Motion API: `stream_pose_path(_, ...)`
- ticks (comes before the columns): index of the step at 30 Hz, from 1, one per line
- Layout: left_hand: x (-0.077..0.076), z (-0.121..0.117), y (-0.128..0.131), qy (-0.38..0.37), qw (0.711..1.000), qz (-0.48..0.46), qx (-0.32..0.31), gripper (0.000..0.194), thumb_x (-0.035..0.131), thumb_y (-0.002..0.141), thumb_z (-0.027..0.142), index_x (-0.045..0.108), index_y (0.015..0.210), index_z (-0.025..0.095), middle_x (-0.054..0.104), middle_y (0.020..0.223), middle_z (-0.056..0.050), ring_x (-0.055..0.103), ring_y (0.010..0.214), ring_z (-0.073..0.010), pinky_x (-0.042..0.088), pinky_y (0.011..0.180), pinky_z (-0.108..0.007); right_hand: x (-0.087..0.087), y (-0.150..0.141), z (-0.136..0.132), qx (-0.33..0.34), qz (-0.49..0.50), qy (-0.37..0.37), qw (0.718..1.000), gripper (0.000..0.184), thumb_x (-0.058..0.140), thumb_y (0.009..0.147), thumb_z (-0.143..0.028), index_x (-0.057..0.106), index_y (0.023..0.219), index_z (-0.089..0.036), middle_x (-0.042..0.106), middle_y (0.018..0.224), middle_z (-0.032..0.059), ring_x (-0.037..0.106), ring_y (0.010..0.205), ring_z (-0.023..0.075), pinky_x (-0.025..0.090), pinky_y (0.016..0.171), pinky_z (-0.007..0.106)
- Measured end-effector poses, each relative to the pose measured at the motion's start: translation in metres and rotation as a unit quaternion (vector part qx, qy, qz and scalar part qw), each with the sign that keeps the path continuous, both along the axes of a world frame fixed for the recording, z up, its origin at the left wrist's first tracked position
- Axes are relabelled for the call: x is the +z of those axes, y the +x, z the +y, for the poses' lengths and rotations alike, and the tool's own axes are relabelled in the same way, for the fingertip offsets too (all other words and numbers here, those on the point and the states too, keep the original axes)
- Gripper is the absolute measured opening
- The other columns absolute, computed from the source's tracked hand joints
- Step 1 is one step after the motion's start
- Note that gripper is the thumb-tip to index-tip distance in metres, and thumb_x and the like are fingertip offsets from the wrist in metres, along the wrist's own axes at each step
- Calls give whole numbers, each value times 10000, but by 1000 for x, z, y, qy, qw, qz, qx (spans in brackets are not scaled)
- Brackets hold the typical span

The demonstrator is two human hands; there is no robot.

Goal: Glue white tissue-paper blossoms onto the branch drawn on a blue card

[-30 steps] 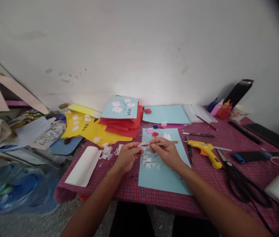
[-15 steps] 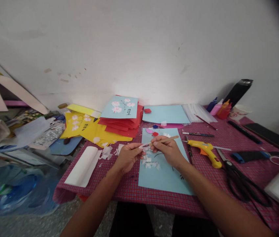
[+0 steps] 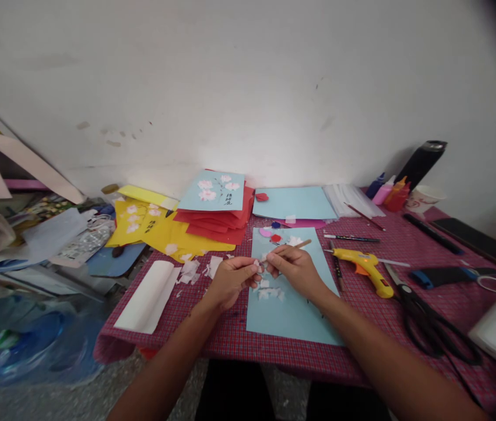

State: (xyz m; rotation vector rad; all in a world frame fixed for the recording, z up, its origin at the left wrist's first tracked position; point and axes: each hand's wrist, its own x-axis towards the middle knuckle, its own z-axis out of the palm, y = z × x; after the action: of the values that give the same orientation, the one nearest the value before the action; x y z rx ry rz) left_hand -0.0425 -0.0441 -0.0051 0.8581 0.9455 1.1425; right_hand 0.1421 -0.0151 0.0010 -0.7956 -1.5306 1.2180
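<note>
My left hand (image 3: pixel 231 282) is closed in a pinch on a small piece of white paper (image 3: pixel 258 266), mostly covered by the fingers. Facing it, my right hand (image 3: pixel 295 271) grips a thin wooden stick (image 3: pixel 303 244); its tan end sticks out behind the knuckles, while the fingers hide its front end. Both hands hover over a light blue sheet (image 3: pixel 291 316) with torn white paper bits (image 3: pixel 270 292) on it. Dabs of pink paint (image 3: pixel 265 232), red paint (image 3: pixel 276 238) and blue paint (image 3: pixel 276 225) lie near the sheet's top edge.
A yellow glue gun (image 3: pixel 364 264), black scissors (image 3: pixel 432 318) and a blue-handled cutter (image 3: pixel 440 277) lie to the right. Paint bottles (image 3: pixel 383 190) stand by the wall. At left are folded white paper (image 3: pixel 146 297), yellow sheets (image 3: pixel 177 231) and a stacked flower card (image 3: pixel 212 196).
My right hand has turned and shifted slightly, so less of the stick shows behind it. The paper in my left fingertips looks more bunched up and sits nearer my right fingers.
</note>
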Motion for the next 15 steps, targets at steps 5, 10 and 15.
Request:
stream_pose_path(5,1,0,-1,-4,1000,0,-3,348,862,664,325,719,892,105,722,806,-66,649,634,-123,504,546,-227,-1,5,2,37,54,-20,998,248,743,811,-380,712,948,-176,658,693,0,582,554,127,484,541,282)
stream_pose_path(10,-1,0,-1,-7,1000,1,-10,354,855,680,326,717,919,104,741,848,-93,652,648,-127,498,551,-228,3,2,0,6,31,-33,999,275,717,828,-438,667,844,-168,682,690,14,589,492,126,481,508,284)
stream_pose_path(15,-3,-1,-1,-1,1000,7,-17,337,839,704,337,719,920,109,745,834,-93,646,640,-126,501,561,-240,0,2,1,16,14,-17,1000,293,659,876,-451,664,795,-170,642,663,3,566,509,113,461,513,266)
